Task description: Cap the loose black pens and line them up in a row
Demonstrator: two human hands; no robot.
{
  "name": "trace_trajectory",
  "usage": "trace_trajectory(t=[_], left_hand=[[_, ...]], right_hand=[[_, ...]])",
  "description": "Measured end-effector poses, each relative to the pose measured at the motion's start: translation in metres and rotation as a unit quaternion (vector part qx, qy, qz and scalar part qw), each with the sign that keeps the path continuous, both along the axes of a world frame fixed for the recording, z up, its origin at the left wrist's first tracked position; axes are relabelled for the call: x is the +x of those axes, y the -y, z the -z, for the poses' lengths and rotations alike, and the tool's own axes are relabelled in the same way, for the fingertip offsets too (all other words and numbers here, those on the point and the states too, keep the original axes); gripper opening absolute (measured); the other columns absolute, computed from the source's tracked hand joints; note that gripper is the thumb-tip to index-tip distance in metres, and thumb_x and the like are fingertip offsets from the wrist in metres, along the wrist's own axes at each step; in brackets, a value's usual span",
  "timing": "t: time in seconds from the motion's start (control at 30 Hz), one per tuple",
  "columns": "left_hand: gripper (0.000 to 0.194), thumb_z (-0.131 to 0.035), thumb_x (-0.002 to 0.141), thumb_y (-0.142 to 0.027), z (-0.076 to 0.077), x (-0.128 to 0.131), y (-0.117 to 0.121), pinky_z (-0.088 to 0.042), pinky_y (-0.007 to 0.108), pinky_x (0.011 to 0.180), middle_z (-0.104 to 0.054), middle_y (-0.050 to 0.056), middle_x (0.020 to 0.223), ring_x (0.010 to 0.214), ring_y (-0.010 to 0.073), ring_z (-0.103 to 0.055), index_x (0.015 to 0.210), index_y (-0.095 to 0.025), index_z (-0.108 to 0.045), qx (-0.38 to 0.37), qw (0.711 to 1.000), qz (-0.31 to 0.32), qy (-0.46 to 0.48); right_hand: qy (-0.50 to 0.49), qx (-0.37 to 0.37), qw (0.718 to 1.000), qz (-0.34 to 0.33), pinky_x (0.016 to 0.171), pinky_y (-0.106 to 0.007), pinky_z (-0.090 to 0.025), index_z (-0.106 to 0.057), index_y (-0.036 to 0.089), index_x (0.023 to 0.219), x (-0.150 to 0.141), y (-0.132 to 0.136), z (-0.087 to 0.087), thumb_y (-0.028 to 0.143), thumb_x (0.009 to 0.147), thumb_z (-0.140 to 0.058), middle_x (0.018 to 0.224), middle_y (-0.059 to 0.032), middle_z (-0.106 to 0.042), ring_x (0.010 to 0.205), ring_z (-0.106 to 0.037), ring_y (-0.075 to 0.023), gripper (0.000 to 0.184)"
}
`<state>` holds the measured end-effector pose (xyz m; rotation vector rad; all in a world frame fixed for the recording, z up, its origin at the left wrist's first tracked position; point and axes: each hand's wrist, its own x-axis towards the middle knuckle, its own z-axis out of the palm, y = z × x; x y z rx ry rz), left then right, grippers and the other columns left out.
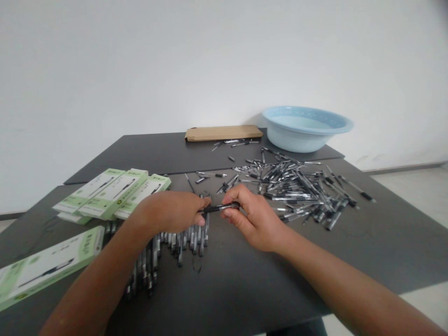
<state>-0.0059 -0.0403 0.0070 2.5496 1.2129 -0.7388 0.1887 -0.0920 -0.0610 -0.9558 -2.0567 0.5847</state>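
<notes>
The left hand (180, 212) and right hand (257, 219) pinch opposite ends of a slim black-and-clear plastic pen (215, 208), above the dark grey table (231, 280). From it, loose black-and-clear plastic pens (310, 186) lie between two and three o'clock; flat green-and-white cardboard boxes (114, 193) overlap toward nine.

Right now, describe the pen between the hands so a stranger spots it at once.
Find the dark table, then the pen heap on its right. Left of it, between left hand and right hand, is a dark pen: the only one stretching from hand to hand.
</notes>
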Motion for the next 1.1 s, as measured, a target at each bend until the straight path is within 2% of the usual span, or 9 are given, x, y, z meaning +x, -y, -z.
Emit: trace_trajectory(t=[0.2,0.37,0.47,0.57,0.9,1.1], left_hand=[[0.044,-0.051,0.087,-0.032,0.0019,-0.0007,-0.0001,-0.049,0.032,0.072,-0.070,0.010,0.109,0.095,0.0279,-0.064,0.131,-0.021,-0.052,-0.008,1.000,0.015,0.018],[0.041,-0.049,0.090,-0.033,0.0025,-0.0031,-0.0033,-0.048,0.029,0.068,-0.072,0.009,0.103,0.088,0.0258,-0.066,0.129,-0.021,-0.053,-0.037,0.998,0.045,0.017],[0.043,-0.048,0.091,-0.033,0.0009,-0.0023,-0.0045,-0.048,0.028,0.069,-0.072,0.010,0.103,0.088,0.0252,-0.066,0.131,-0.019,-0.052,-0.049,0.998,0.045,0.014],[0.045,-0.049,0.091,-0.034,-0.0002,-0.0005,-0.0050,-0.048,0.028,0.070,-0.071,0.010,0.105,0.090,0.0256,-0.066,0.132,-0.019,-0.051,-0.050,0.998,0.039,0.003],[0.044,-0.052,0.088,-0.034,-0.0024,0.0018,-0.0013,-0.049,0.032,0.073,-0.071,0.011,0.107,0.094,0.0285,-0.065,0.130,-0.021,-0.053,-0.025,0.999,0.029,0.001],[0.043,-0.052,0.087,-0.034,0.0006,0.0008,0.0004,-0.049,0.032,0.071,-0.071,0.010,0.104,0.092,0.0283,-0.066,0.129,-0.022,-0.054,-0.016,0.999,0.031,0.021]], right_hand=[[0.012,0.030,0.999,0.004,0.065,-0.024,-0.040,-0.047,0.021,0.103,0.0001,0.0007,-0.0010,0.023,0.090,-0.051,0.086,-0.0013,-0.060,0.073,-0.057,-0.0146,0.014],[0.000,0.005,1.000,-0.022,0.069,-0.024,-0.043,-0.045,0.020,0.113,0.0009,0.0004,-0.0020,0.022,0.087,-0.054,0.099,-0.0041,-0.063,0.080,-0.061,-0.0147,0.027],[0.013,-0.002,1.000,-0.006,0.065,-0.024,-0.042,-0.051,0.019,0.103,0.0003,-0.0005,-0.0009,0.030,0.087,-0.057,0.084,-0.0018,-0.063,0.073,-0.059,-0.0146,0.020],[0.029,0.010,0.999,0.028,0.062,-0.024,-0.038,-0.054,0.019,0.089,-0.0018,-0.0009,0.0009,0.030,0.090,-0.053,0.072,0.0005,-0.058,0.065,-0.055,-0.0134,0.011],[0.029,0.033,0.999,0.020,0.062,-0.024,-0.037,-0.053,0.019,0.089,-0.0064,0.0000,0.0024,0.027,0.091,-0.049,0.077,-0.0011,-0.057,0.070,-0.053,-0.0147,0.009],[0.011,0.019,0.999,0.024,0.059,-0.023,-0.037,-0.052,0.020,0.084,-0.0082,-0.0001,0.0015,0.019,0.085,-0.054,0.071,0.0013,-0.055,0.064,-0.052,-0.0129,0.003]])
